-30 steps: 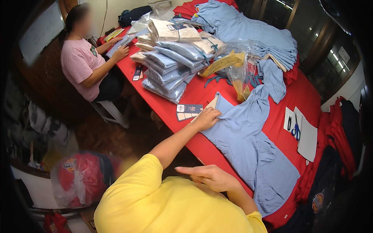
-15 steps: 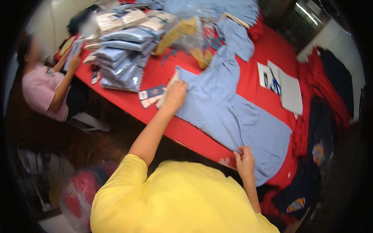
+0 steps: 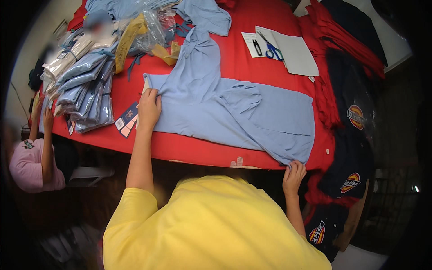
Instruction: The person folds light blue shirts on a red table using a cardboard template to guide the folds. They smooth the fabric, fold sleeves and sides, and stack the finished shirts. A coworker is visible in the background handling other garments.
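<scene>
A light blue shirt (image 3: 189, 114) lies spread sideways over the red-covered table (image 3: 202, 153). My left hand (image 3: 150, 108) closes over its left end, gripping the cloth beside the edge of a cream-coloured board that shows under it. My right hand (image 3: 294, 175) pinches the end of a sleeve (image 3: 265, 141) at the lower right corner, fingers together. That sleeve runs slantwise across the shirt body, bunched near its upper part. The other sleeve (image 3: 198, 56) stretches away to the far side. Dark and pink hang tags (image 3: 127, 119) rest left of my left hand.
Bagged folded shirts (image 3: 87, 90) are stacked at the left, beside clear plastic and yellow strips (image 3: 130, 38). Blue-handled scissors (image 3: 273, 51), black snips (image 3: 257, 47) and papers (image 3: 299, 56) lie far right. Dark garments (image 3: 344, 117) hang at the right edge. A person in pink (image 3: 33, 166) sits left.
My right hand has drawn the near sleeve across the shirt to the lower right corner. The shirt's near side now lies folded in. My left hand stays at the left end; the view has turned.
</scene>
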The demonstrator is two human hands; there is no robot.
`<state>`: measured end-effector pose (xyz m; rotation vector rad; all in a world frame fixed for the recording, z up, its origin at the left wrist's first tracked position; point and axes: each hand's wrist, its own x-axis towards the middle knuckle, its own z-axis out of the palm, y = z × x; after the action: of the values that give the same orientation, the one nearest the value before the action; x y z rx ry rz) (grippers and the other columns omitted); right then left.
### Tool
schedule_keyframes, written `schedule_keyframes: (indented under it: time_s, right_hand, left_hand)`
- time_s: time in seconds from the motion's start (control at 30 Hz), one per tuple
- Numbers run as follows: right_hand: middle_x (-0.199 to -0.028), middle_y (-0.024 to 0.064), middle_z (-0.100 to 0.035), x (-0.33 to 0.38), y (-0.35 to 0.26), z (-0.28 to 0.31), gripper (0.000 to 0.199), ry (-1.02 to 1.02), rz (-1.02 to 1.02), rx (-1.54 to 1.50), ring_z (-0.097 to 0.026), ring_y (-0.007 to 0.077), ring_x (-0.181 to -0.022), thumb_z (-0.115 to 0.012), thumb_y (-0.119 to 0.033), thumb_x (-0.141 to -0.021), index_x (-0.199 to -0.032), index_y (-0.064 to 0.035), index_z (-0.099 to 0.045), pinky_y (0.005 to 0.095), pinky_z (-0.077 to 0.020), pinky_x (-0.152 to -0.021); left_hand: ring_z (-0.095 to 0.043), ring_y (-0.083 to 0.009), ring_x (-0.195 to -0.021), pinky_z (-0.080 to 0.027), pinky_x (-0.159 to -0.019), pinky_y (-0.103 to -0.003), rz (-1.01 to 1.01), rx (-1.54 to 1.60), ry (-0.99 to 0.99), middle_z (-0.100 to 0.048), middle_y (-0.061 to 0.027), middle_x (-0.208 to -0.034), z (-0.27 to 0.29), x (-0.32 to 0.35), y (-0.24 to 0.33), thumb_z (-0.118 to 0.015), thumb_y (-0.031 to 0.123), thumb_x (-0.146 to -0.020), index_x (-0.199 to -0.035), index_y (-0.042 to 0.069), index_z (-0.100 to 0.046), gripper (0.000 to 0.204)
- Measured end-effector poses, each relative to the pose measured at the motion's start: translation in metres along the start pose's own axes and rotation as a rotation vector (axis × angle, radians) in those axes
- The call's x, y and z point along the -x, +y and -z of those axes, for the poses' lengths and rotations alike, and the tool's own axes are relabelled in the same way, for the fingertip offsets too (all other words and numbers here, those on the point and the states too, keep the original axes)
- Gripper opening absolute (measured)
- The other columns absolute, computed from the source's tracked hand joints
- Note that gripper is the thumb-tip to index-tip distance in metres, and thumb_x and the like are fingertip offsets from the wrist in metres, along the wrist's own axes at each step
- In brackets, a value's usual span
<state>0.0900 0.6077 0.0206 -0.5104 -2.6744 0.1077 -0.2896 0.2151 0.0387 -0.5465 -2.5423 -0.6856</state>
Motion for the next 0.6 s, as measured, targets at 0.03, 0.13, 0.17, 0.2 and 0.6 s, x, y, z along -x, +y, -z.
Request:
schedule_keyframes:
  time_s: [0.03, 0.13, 0.17, 0.2, 0.6]
  right_hand:
    - [-0.106, 0.0145, -0.055, -0.010, 0.006, 0.008, 0.021, -0.062, 0.023, -0.021, -0.049, 0.0336, -0.104, -0.057, -0.006, -0.084, -0.104, -0.0030, -0.056, 0.0472, -0.0360, -0.092]
    - [-0.089, 0.0255, -0.061, -0.072, 0.028, 0.036, 0.015, -0.201, -0.202, -0.325, -0.058, 0.0450, -0.086, -0.049, -0.007, -0.092, -0.096, 0.0051, -0.057, 0.0465, -0.0453, -0.073]
    - [-0.086, 0.0267, -0.061, -0.100, 0.036, 0.043, 0.015, -0.115, -0.150, -0.366, -0.060, 0.0449, -0.083, -0.051, -0.008, -0.093, -0.096, 0.0051, -0.057, 0.0459, -0.0462, -0.070]
    - [-0.088, 0.0260, -0.061, -0.130, 0.043, 0.047, 0.015, -0.101, -0.130, -0.426, -0.061, 0.0433, -0.086, -0.051, -0.009, -0.093, -0.096, 0.0047, -0.056, 0.0448, -0.0466, -0.071]
    - [-0.144, 0.0139, -0.040, -0.187, 0.011, -0.071, 0.048, -0.011, 0.206, -0.143, -0.037, 0.0361, -0.131, -0.053, -0.026, -0.091, -0.137, -0.0123, -0.047, 0.0565, -0.0270, -0.106]
  left_hand:
    - [-0.056, -0.0357, -0.094, -0.045, -0.081, -0.043, 0.008, -0.047, -0.059, -0.059, -0.0156, -0.098, 0.006, -0.004, 0.007, -0.060, 0.005, -0.084, -0.098, -0.001, -0.058, 0.016]
    - [-0.057, -0.0353, -0.093, -0.046, -0.080, -0.043, 0.005, -0.121, -0.096, -0.060, -0.0144, -0.097, 0.008, -0.010, 0.018, -0.062, 0.007, -0.083, -0.098, 0.000, -0.059, 0.016]
    - [-0.057, -0.0356, -0.092, -0.046, -0.080, -0.043, -0.018, -0.096, -0.055, -0.060, -0.0147, -0.096, 0.001, -0.010, 0.015, -0.061, 0.007, -0.084, -0.099, 0.000, -0.059, 0.016]
    - [-0.057, -0.0359, -0.091, -0.046, -0.079, -0.044, -0.039, -0.075, -0.014, -0.060, -0.0151, -0.096, -0.006, -0.008, 0.012, -0.061, 0.007, -0.084, -0.099, 0.000, -0.059, 0.017]
    - [-0.059, -0.0404, -0.089, -0.048, -0.075, -0.046, 0.188, -0.136, 0.150, -0.061, -0.0175, -0.100, -0.032, -0.012, 0.003, -0.057, 0.017, -0.091, -0.101, 0.002, -0.056, 0.018]
